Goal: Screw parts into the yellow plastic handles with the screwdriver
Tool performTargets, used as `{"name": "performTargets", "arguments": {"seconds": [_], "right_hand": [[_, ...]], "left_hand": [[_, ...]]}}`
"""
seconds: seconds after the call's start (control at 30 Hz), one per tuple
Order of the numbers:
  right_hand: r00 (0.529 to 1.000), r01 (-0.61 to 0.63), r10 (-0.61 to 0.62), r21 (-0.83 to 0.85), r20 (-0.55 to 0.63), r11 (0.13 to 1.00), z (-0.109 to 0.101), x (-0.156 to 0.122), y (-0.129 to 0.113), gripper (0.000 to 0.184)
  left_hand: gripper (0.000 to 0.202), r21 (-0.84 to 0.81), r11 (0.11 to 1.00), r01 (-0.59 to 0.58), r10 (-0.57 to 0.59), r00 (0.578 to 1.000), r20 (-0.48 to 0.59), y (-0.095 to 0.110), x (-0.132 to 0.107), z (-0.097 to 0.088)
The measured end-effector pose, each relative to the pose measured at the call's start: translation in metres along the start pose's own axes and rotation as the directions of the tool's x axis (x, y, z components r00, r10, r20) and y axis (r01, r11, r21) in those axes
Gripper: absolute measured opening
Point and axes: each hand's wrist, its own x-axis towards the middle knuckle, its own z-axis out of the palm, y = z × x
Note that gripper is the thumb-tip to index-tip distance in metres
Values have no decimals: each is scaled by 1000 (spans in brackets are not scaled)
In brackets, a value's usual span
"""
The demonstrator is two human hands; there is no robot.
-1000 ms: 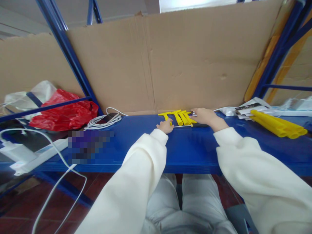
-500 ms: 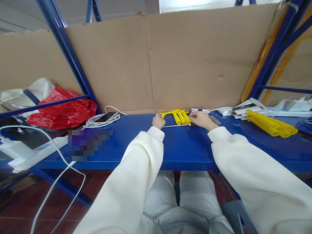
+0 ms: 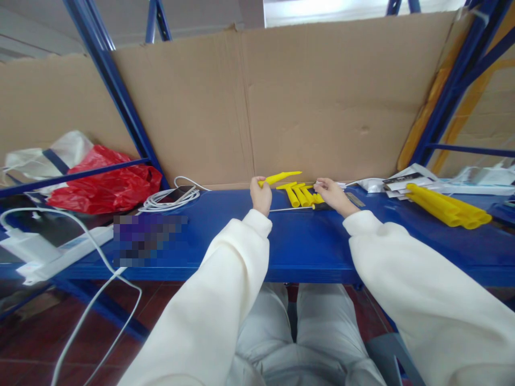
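My left hand is closed around a yellow plastic piece, holding it just above the blue shelf with its tip pointing right. A small cluster of similar yellow pieces lies on the shelf by the cardboard back wall. My right hand rests at the right end of that cluster, fingers pinched on something small that I cannot make out. A thin white rod lies on the shelf between my hands.
Yellow tubes and white papers lie to the right. A phone with coiled white cable, a red bag and a white power strip sit to the left. Cardboard backs the shelf between blue uprights.
My left hand has picked one yellow piece from the cluster and lifted it off the shelf. My right hand has drawn back slightly to the cluster's right end.
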Motion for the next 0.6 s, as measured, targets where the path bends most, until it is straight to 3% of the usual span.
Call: {"name": "performTargets", "arguments": {"seconds": [0.17,0.37,0.5,0.6], "right_hand": [[990,-118,133,268,-39,956,-4,0,-7,38],[958,-256,287,379,-27,889,-15,-7,-23,33],[940,-273,336,462,-58,844,-17,-8,-25,30],[929,-290,362,459,-73,840,-17,-11,-29,30]], "left_hand": [[16,-23,999,46,-43,994,105,18,-14,4],[15,40,992,121,-127,931,342,38,-26,3],[23,115,988,99,-143,857,496,39,-34,1],[28,265,960,-86,-107,764,636,39,-44,-1]]}}
